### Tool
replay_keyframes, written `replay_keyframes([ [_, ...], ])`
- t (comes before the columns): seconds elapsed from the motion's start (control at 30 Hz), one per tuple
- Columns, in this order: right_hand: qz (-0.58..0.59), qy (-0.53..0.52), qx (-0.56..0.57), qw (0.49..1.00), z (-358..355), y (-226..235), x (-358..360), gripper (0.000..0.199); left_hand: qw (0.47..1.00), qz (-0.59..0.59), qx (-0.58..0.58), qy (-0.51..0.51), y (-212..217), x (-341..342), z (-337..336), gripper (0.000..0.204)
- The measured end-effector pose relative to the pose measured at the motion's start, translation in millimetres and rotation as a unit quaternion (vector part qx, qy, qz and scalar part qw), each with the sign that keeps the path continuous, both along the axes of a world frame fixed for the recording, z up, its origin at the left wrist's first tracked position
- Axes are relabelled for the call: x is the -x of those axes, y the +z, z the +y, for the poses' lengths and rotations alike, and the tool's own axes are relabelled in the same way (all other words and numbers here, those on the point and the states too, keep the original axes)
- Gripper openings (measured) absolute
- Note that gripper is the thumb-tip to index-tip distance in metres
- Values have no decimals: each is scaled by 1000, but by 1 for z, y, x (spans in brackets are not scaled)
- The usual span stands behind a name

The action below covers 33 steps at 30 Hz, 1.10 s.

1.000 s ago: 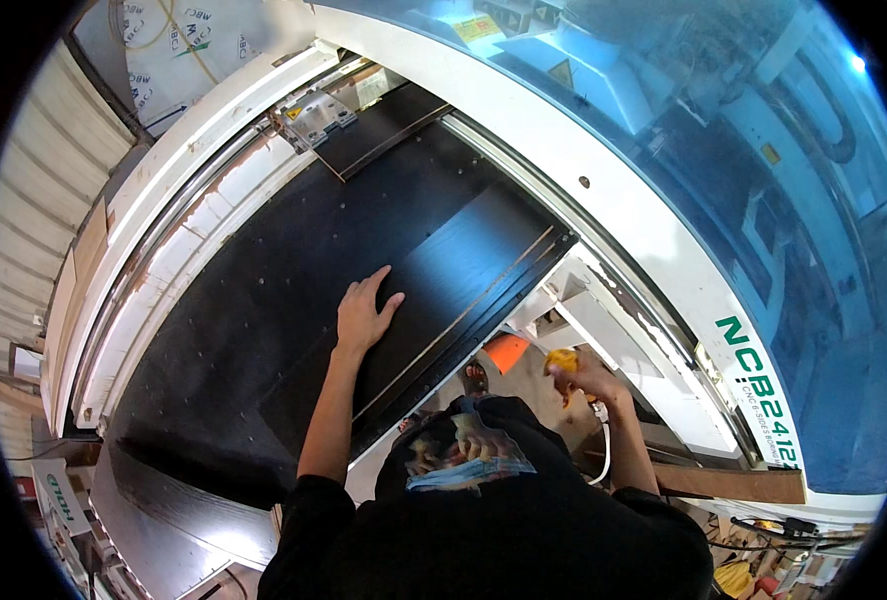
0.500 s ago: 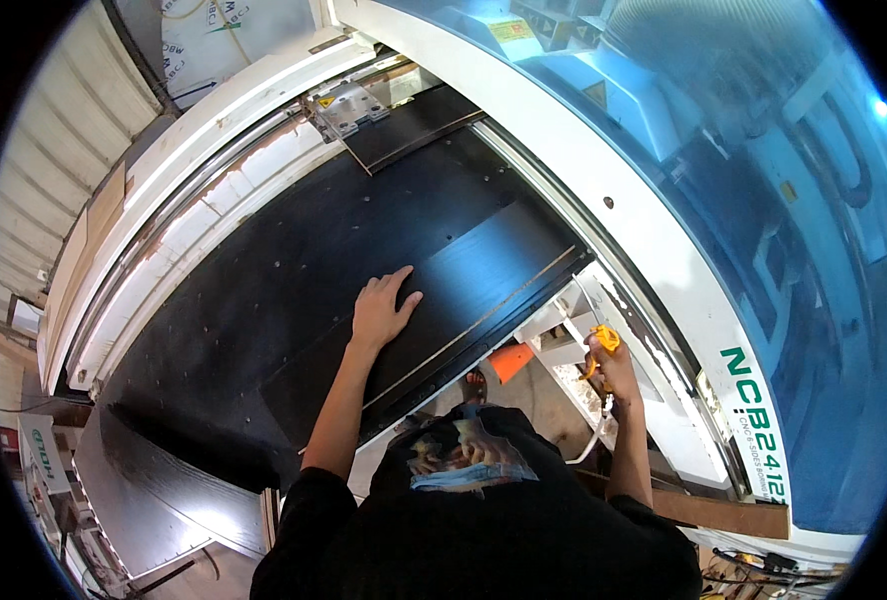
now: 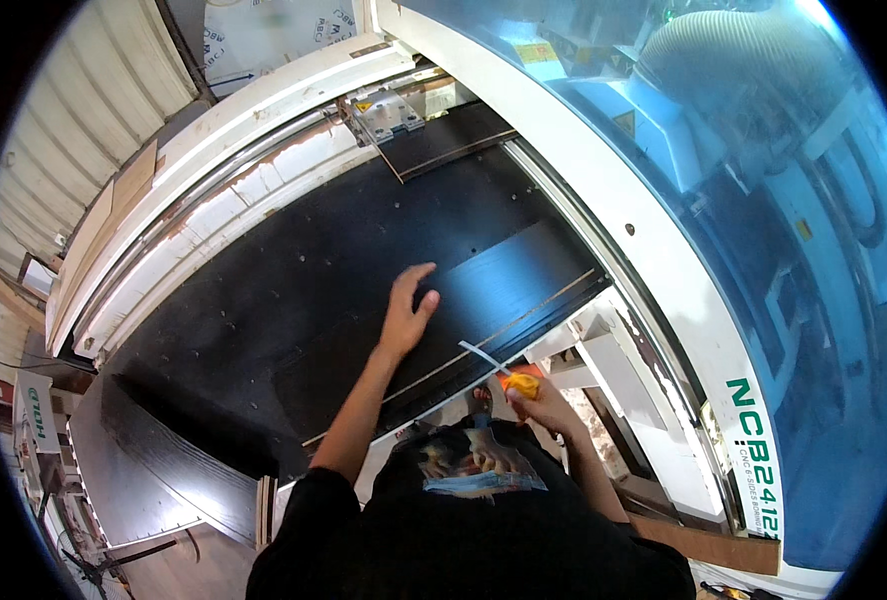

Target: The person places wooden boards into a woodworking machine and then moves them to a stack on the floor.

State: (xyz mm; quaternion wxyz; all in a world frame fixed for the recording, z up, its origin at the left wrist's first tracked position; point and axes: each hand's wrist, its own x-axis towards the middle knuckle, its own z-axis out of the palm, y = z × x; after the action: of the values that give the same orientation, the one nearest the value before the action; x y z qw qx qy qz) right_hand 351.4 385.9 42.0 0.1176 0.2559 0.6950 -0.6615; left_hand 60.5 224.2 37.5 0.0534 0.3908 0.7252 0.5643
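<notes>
A long black panel (image 3: 509,275) lies on the black machine table (image 3: 304,235), with a thin brown line along its near edge. My left hand (image 3: 405,312) is open over the panel, fingers and thumb apart; whether it touches the surface I cannot tell. My right hand (image 3: 549,408) is closed round the handle of a yellow-orange air blow gun (image 3: 522,383). The gun's thin pale nozzle points left and away, crossing above the panel's near edge. Part of the handle is hidden in my fingers.
A metal clamp plate (image 3: 389,115) sits at the far end beside another dark board (image 3: 444,140). On the right rises a white machine frame (image 3: 654,255) with a blue see-through cover (image 3: 764,300). A dark wood-grained surface (image 3: 164,465) stands at the near left.
My right hand has swung the air blow gun leftward from the white frame to the panel's near edge. The whole view has shifted slightly; my left hand stays over the panel.
</notes>
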Motion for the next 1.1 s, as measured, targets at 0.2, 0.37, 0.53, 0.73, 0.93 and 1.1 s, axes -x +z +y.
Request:
replay_keyframes([
  [0.2,-1,53,-79,995,-29,-9,31,51,987,-97,21,-122,29,-50,2,86],
  [0.37,-1,96,-18,995,-24,33,46,45,983,-127,25,-127,32,-47,-7,96],
  [0.53,41,78,-48,995,-27,35,55,41,980,-145,-13,-136,34,-41,-7,94],
  [0.73,27,99,-36,994,-28,32,60,50,957,-239,-63,-153,23,-38,-7,88],
  [0.93,-12,142,-143,979,-28,1,62,57,944,-270,-87,-169,2,-27,-11,82],
  [1.1,3,108,-166,980,-38,7,66,60,944,-272,-85,-164,-1,-26,-12,78],
])
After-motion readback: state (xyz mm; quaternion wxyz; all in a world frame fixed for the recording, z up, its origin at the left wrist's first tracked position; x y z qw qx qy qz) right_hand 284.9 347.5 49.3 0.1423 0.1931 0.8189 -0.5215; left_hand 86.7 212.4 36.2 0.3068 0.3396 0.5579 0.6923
